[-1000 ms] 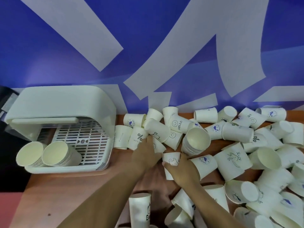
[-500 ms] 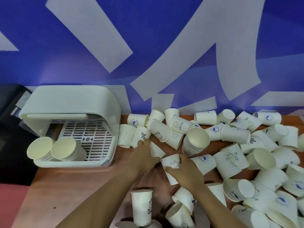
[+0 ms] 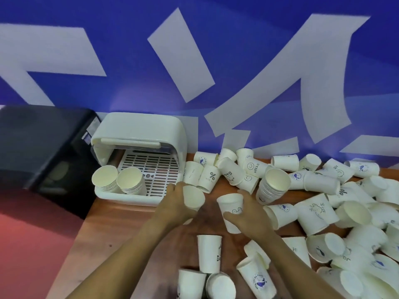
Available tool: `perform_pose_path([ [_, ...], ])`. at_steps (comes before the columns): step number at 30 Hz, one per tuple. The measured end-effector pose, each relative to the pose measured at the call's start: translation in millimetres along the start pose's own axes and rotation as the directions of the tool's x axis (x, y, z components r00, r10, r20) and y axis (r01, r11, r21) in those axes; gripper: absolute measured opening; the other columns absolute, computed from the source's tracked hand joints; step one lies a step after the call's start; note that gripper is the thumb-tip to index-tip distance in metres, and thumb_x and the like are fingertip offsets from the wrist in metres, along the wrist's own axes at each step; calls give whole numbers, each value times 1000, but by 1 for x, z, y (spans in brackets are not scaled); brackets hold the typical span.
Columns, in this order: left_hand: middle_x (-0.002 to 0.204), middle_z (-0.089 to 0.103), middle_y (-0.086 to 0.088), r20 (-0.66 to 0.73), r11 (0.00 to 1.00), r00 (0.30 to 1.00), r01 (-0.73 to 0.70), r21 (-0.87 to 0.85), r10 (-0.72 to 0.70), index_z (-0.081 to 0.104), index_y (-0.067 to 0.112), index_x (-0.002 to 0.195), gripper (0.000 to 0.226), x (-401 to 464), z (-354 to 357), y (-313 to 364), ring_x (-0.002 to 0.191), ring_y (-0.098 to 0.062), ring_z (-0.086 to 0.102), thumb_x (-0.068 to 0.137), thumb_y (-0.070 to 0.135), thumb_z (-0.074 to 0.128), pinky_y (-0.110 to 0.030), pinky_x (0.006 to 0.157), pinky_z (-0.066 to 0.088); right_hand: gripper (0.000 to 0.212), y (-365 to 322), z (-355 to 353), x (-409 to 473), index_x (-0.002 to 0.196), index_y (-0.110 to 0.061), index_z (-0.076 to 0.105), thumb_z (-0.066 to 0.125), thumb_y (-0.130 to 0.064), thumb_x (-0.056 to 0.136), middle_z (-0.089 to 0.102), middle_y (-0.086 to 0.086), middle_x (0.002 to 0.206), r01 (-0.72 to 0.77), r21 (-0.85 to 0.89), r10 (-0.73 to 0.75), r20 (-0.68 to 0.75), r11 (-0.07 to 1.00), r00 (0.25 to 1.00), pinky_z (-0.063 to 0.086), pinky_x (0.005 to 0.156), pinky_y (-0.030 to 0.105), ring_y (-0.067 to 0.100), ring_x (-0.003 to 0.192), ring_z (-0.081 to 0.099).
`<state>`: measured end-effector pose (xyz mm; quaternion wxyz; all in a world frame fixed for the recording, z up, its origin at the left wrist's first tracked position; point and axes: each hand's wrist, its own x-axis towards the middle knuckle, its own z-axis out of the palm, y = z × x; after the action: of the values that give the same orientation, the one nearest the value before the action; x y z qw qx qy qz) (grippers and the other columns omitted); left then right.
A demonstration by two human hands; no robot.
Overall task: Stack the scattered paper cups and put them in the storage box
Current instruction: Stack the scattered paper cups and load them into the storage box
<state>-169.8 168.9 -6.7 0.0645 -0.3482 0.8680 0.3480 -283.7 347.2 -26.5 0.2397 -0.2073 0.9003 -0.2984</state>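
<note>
Far left of the frame there's a dark bin-looking thing (image 3: 41, 147), kind of blurry; right next to it sits the white storage box (image 3: 140, 134) with its lid flipped up, a slatted tray inside, and two stacks of cups (image 3: 121, 182) already lying in the front left corner, mouths toward the camera.

Just right of the box, roughly centre frame, the left hand (image 3: 177, 203) has its fingers wrapped round one paper cup (image 3: 193, 198); the cup sits at the top right of the hand with its open mouth tipped toward the camera, lifted off the wooden table (image 3: 121, 234); it's near the box's front right corner but not touching it.

A bit further right the right hand (image 3: 248, 219) grips a second cup (image 3: 231, 207) with a little doodle on it; the thumb comes across the lower front and the fingers curl behind, so the cup pokes up and left out of the grip, rim upward; the two held cups are close but apart.

Right of that, a tall stack of nested cups (image 3: 273, 186) lies tilted; then the whole right side is a messy pile of loose cups (image 3: 336, 197) on their sides; a few more sit at the bottom centre, one upside down (image 3: 209, 253) between the forearms.
</note>
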Motion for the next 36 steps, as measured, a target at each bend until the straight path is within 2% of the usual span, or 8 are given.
perform_pose_path([
  [5, 124, 43, -3, 29, 998, 998, -55, -36, 56, 39, 16, 128, 77, -15, -25, -28, 101, -16, 45, 66, 27, 83, -26, 84, 41, 77, -22, 5, -20, 135, -25, 37, 71, -48, 70, 58, -3, 124, -17, -83, 15, -26, 996, 1000, 46, 91, 34, 19, 113, 55],
  [9, 134, 39, -2, 32, 993, 994, -104, -46, 106, 32, 18, 137, 84, -22, -56, -50, 116, -21, 47, 68, 23, 79, -28, 93, 40, 68, -51, 16, -33, 129, -24, 44, 71, -46, 71, 58, -7, 121, -8, -91, 2, -71, 996, 997, 44, 88, 30, 17, 112, 55],
  [13, 132, 34, -3, 24, 986, 986, -161, -40, 162, 26, 20, 142, 84, -29, -92, -78, 110, -20, 46, 72, 20, 72, -23, 84, 36, 44, -90, 39, -40, 97, -26, 47, 67, -44, 61, 57, -10, 94, 42, -50, -45, -71, 998, 996, 40, 66, 22, 12, 88, 57],
  [18, 137, 29, -5, 76, 984, 981, -173, -51, 176, 19, 20, 145, 85, -40, -120, -124, 120, -23, 42, 76, 20, 69, -27, 95, 37, 56, -135, 80, -51, 111, -26, 47, 67, -38, 61, 58, -10, 103, 43, 34, -42, -49, 998, 998, 48, 77, 27, 11, 97, 59],
  [21, 129, 28, -2, 95, 983, 979, -177, -39, 180, 21, 21, 144, 81, -40, -133, -146, 109, -21, 44, 78, 21, 68, -25, 90, 38, 70, -154, 102, -58, 126, -27, 43, 69, -39, 62, 56, -8, 114, 28, 20, -27, -52, 999, 998, 48, 85, 29, 14, 105, 57],
  [25, 127, 29, 0, 44, 979, 978, -203, -24, 204, 26, 23, 141, 81, -36, -157, -160, 107, -20, 45, 73, 23, 70, -28, 89, 42, 75, -178, 118, -57, 121, -28, 46, 62, -54, 53, 57, -8, 111, 43, -26, -45, -72, 999, 996, 51, 84, 35, 14, 102, 58],
  [31, 126, 35, 1, -25, 979, 981, -194, -68, 193, 36, 26, 136, 83, -27, -180, -171, 118, -19, 42, 63, 24, 75, -34, 99, 43, 69, -208, 122, -41, 128, -29, 38, 66, -45, 67, 56, -11, 117, 90, -31, -91, -31, 995, 995, 49, 85, 32, 13, 105, 57],
  [36, 127, 34, -2, -172, 987, 972, -162, -7, 159, 32, 23, 138, 77, -23, -191, -168, 117, -27, 47, 72, 23, 71, -39, 95, 45, 71, -226, 121, -23, 128, -29, 39, 68, -44, 65, 55, -9, 120, 187, 29, -186, -43, 982, 982, 49, 88, 34, 12, 106, 56],
])
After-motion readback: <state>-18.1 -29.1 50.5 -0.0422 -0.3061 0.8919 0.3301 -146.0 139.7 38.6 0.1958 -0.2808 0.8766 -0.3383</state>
